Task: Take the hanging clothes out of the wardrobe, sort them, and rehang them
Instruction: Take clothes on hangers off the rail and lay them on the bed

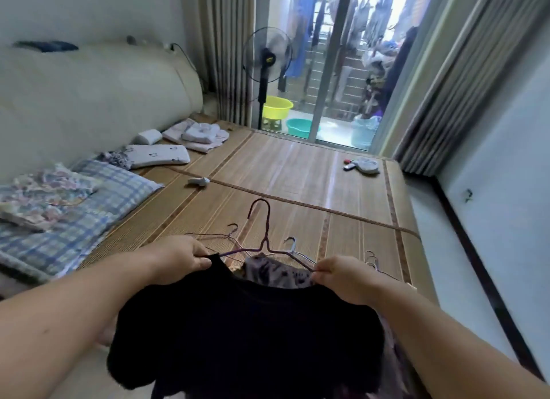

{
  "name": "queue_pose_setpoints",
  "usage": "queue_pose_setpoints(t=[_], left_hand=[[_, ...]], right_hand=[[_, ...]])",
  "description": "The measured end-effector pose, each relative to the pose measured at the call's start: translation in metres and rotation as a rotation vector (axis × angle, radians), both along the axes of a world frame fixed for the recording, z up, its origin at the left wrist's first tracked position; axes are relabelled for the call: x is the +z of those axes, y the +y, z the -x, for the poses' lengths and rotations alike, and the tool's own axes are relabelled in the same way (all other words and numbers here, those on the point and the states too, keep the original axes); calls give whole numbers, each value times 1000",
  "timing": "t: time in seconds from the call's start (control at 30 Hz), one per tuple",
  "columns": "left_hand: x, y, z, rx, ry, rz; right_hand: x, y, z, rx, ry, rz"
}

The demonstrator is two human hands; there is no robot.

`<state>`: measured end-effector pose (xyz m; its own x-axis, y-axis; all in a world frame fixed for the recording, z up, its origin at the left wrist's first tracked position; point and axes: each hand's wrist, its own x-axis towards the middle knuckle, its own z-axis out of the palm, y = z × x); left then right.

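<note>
Left edge of frame, mid-height: blue-and-white checked pillow (pixel 98 190) on the bed, with a folded pale floral cloth (pixel 44 196) lying on top of it.

Lower left of centre: left hand (pixel 181 258), thumb and curled fingers pinching the shoulder edge of a black knit top (pixel 244 333). The top hangs down, filling the bottom centre of the frame.

Centre: dark red wire hanger (pixel 264 247), hook up, arms running down into the top's neckline. A mottled purple-grey garment (pixel 276 270) shows just behind the collar. More thin wire hangers lie behind it on the woven bamboo bed mat (pixel 297 166).

Lower right of centre: right hand (pixel 342 276), fingertips pinched on the red hanger's right arm where it meets the top.

Upper centre: black standing fan (pixel 266 56), with a yellow plastic basin (pixel 276 107) beside its pole.
</note>
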<state>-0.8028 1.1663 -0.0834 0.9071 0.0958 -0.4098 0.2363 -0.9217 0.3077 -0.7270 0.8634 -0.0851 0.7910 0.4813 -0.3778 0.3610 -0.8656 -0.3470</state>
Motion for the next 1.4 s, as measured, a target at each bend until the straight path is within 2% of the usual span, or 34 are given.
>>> queue_pose_setpoints(t=[0.07,0.2,0.37,0.53,0.67,0.93,1.17,1.4], left_hand=[[-9,-42,-20,-73,4,75],[-23,-118,-47,-237,13,97],[-38,-230,-81,-463,22,102],[-55,-307,-120,-503,-10,91],[-89,-351,-167,-420,31,105],[-159,-401,-264,-175,28,134],[-246,-410,-320,27,134,202],[-340,-412,-349,274,136,222]], right_hand=[[-1,-50,5,-101,47,27],[5,-128,17,-224,131,82],[13,-229,30,-418,125,139],[-16,-300,3,-522,53,123],[-61,-345,-47,-557,-45,74],[-144,-395,-181,-572,-32,-36],[-242,-402,-260,-560,73,-42],[-343,-388,-313,-557,150,79]])
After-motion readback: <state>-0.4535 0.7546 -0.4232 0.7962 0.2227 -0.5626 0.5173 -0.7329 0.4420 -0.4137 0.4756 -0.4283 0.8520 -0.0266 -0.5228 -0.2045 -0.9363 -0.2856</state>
